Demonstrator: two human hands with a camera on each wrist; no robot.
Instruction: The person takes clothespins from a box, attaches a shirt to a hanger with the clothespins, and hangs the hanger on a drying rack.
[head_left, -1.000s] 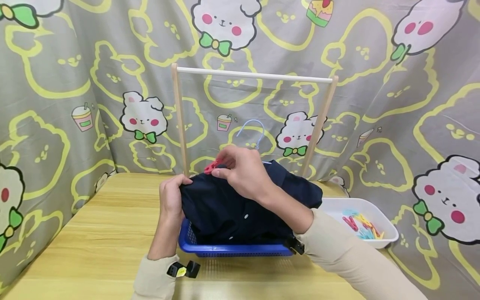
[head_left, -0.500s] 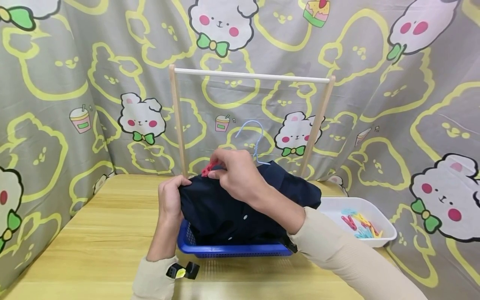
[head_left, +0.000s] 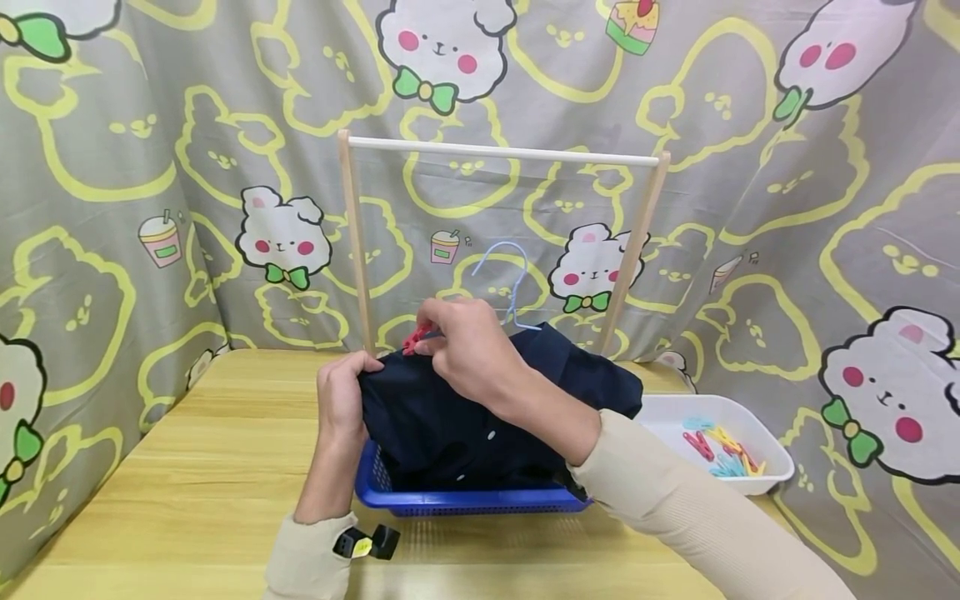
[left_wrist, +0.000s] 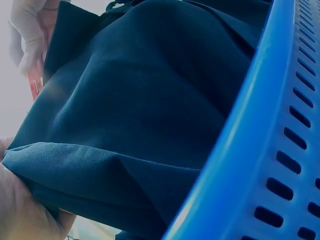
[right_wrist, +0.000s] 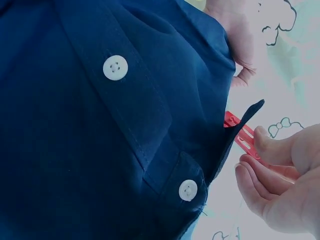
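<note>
- Shirt point(head_left: 442, 408), dark navy and buttoned, sits in the blue basket point(head_left: 480, 499), its top raised above the rim.
- Your left hand point(head_left: 343, 392) grips the shirt's left end.
- Your right hand point(head_left: 476, 350) pinches a red clothespin point(head_left: 414, 340) at the shirt's upper edge.
- The hanger's hook point(head_left: 513, 297) rises behind your right hand.
- Clothespins point(head_left: 726, 450) lie in the white tray point(head_left: 667, 417) on your right.

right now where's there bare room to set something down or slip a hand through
Bare table lies left of the left hand and blue basket; a hand could likely pass between the rack's white bar and the hanger. Crowded: the basket, under the dark shirt, and the white tray around its clothespins.
</note>
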